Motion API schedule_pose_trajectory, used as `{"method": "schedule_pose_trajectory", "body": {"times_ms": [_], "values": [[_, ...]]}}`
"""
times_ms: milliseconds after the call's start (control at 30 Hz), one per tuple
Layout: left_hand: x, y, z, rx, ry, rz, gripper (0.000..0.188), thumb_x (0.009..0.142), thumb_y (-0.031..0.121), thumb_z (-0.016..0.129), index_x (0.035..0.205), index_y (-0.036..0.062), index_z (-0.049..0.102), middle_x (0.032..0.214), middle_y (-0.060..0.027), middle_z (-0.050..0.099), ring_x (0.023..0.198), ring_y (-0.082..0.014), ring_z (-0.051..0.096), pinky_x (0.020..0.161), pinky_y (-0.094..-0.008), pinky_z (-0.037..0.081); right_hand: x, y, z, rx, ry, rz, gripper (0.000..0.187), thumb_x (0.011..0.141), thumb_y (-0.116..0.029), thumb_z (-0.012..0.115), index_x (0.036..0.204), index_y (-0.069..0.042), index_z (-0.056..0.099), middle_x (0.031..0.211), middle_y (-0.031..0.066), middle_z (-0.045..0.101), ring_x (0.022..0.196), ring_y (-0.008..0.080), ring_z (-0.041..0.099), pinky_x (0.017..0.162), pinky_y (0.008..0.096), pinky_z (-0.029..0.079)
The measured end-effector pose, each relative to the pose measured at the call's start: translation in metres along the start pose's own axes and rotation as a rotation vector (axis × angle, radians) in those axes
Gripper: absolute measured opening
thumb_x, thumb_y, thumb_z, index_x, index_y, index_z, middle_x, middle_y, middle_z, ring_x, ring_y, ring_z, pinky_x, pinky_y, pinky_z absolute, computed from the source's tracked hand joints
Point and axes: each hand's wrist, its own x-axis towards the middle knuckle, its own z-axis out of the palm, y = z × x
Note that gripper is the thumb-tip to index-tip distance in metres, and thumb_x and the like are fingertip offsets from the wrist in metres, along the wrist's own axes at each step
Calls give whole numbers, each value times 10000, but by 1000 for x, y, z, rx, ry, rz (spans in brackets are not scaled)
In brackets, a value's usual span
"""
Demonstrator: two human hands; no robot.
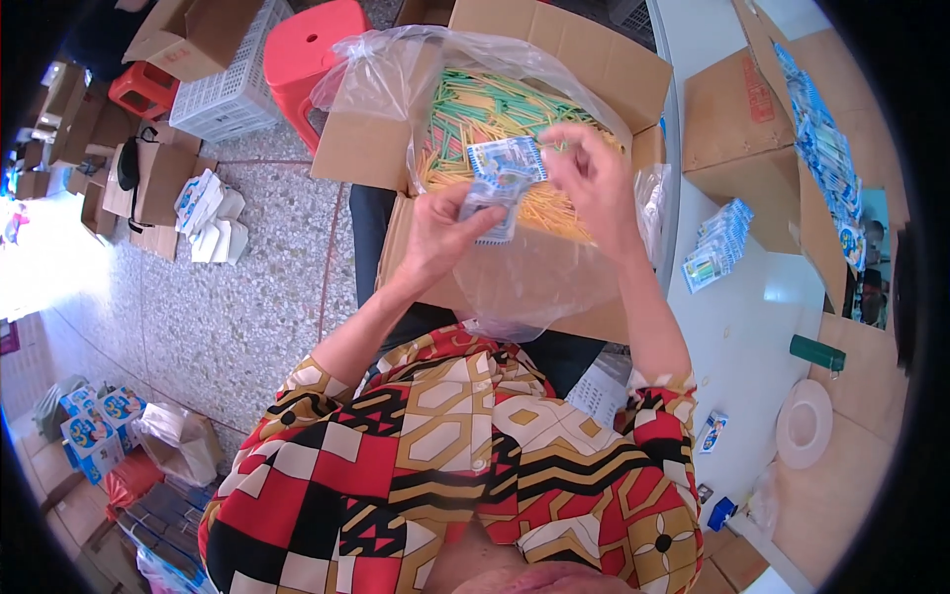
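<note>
Above an open cardboard box (490, 277), my left hand (435, 236) is closed on small blue-and-white packets (490, 216), its thumb pressed across them. They overlap, and I cannot tell how many there are. My right hand (592, 183) is at the packets' upper right end, fingers pinched on a thin green stick (559, 147) beside the packet edge. A clear plastic bag (534, 297) lines the box. Inside it lie many thin sticks (485, 109) in green, yellow, orange and some pink.
To the right, a white table (742, 337) bears a pile of packets (717, 246), a cardboard box (737, 139), a green cylinder (817, 352) and a white round lid (804, 424). A red stool (307, 54) and a white crate (230, 89) stand at far left.
</note>
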Motion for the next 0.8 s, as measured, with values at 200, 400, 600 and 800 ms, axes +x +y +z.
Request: {"method": "schedule_pose_trajectory", "body": {"times_ms": [200, 400, 600, 800], "values": [[0, 4, -12, -72, 35, -5, 140, 791, 52, 654, 908, -25, 657, 771, -4, 646, 690, -35, 564, 631, -197, 476, 86, 117, 18, -451, 79, -172, 241, 790, -65, 581, 1029, -38, 587, 887, 113, 631, 772, 209, 619, 667, 331, 489], [1, 7, -27, -89, 81, 6, 117, 773, 27, 673, 877, -25, 657, 754, 4, 638, 678, -22, 547, 605, -184, 455, 118, 136, 35, -753, 56, -237, 267, 756, -47, 542, 1021, -23, 562, 1036, 161, 585, 933, 360, 565, 759, 461, 469], [5, 3, -33, -67, 27, -9, 192, 768, 17, 689, 953, -8, 646, 838, -23, 654, 757, -65, 590, 696, -229, 500, 136, 143, 41, -980, 27, -342, 263, 758, 5, 480, 1011, -12, 551, 992, 177, 596, 900, 345, 592, 745, 450, 482], [5, -1, -34, -70, 24, -17, 203, 763, 16, 693, 958, -14, 644, 844, -29, 654, 756, -70, 592, 695, -230, 502, 136, 143, 41, -984, 95, -389, 310, 729, 15, 500, 1030, -45, 538, 972, 157, 605, 909, 339, 590, 749, 437, 487]]}}
